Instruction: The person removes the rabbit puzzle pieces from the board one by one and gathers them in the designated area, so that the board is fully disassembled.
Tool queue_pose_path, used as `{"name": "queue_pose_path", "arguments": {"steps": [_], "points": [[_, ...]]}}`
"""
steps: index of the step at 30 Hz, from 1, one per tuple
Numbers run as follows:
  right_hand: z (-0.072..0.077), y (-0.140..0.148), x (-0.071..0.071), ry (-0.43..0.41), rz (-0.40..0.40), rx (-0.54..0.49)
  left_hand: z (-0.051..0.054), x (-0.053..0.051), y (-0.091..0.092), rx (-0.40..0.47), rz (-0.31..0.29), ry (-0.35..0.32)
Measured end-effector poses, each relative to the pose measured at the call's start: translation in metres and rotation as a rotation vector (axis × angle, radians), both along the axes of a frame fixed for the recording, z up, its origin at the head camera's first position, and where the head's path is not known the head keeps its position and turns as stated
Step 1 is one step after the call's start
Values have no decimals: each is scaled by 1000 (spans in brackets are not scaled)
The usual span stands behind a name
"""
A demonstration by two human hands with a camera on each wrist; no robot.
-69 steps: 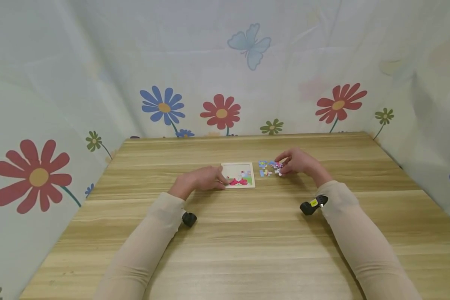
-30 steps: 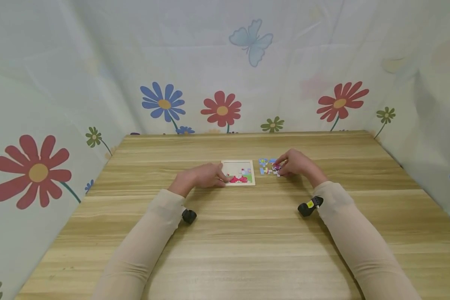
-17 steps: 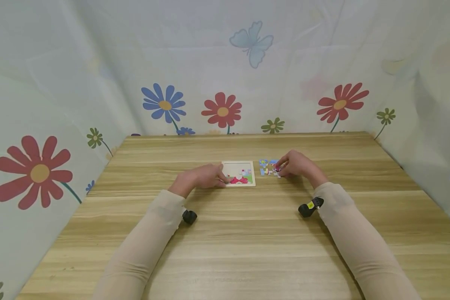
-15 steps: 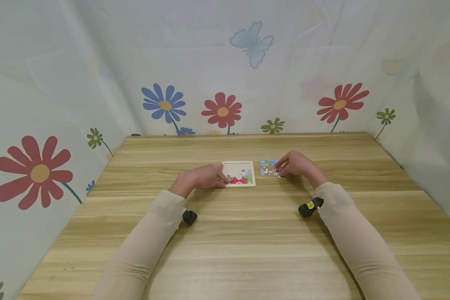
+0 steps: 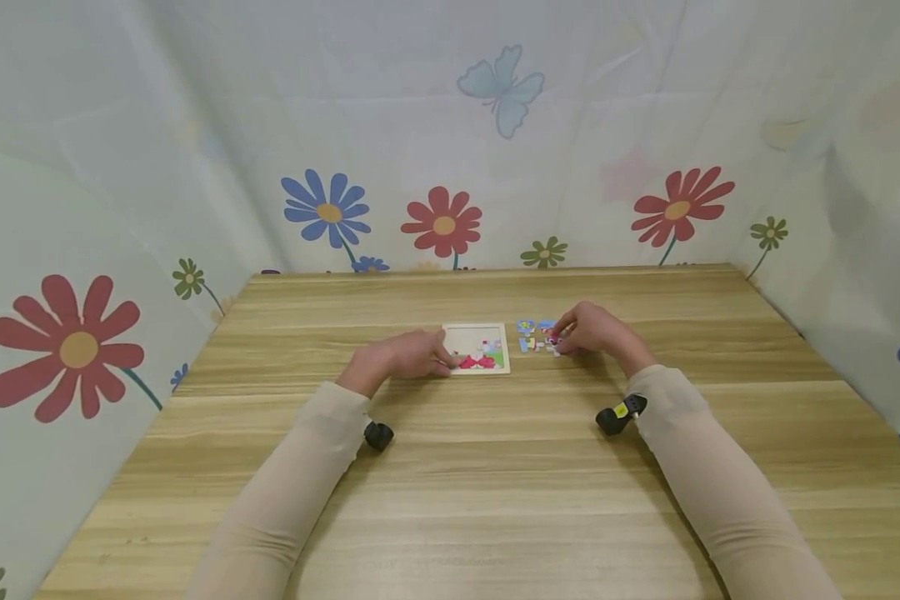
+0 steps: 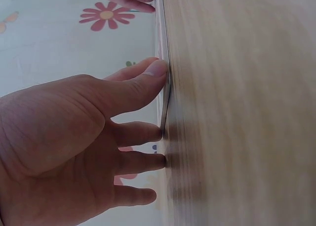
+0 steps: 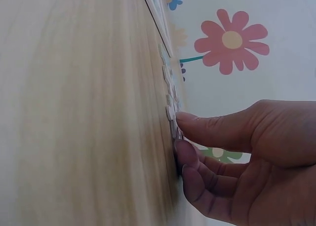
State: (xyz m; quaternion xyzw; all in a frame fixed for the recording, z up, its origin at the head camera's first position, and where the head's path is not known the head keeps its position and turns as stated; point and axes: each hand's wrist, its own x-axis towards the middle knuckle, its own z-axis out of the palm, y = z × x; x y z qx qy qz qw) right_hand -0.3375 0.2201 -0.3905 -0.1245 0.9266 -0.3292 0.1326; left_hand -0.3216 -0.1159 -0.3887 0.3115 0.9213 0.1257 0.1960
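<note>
On the wooden table lies a small puzzle frame [image 5: 475, 373], with red, green and pink picture pieces along its bottom and right side and a bare pale area above. My left hand [image 5: 412, 353] holds the frame at its lower left corner, thumb against it and fingers along the left side. To the right of the frame sit several loose jigsaw pieces [image 5: 526, 327], blue, yellow and pink, close together. My right hand [image 5: 594, 328] pinches a jigsaw piece [image 5: 553, 340] at the right of this group between thumb and fingers; the fingers partly cover it.
The wooden table [image 5: 480, 483] reaches back to a white curtain [image 5: 390, 108] printed with flowers and a butterfly. Black wrist cameras sit on both sleeves, the left camera [image 5: 378, 436] and the right camera [image 5: 619, 414].
My right hand has shifted slightly left and nearer the loose pieces since the earliest frame, and has kept almost still since. My left hand stays at the frame's corner.
</note>
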Motion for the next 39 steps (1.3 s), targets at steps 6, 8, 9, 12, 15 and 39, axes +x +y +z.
{"name": "queue_pose_path", "arguments": {"steps": [6,8,9,12,15,39], "points": [[5,0,1,-1,-6,-9,1,1,-1,-2,-16,11],[9,-1,1,4,-13,1,2,1,0,1,1,-1],[10,-2,2,9,-17,5,2,1,0,2,4,0],[15,-11,2,20,-8,8,3,2,-2,1,12,5],[17,-23,3,15,18,-15,2,3,-3,1,6,12],[6,-109,-3,131,178,146,2,0,0,-25,-17,43]]}}
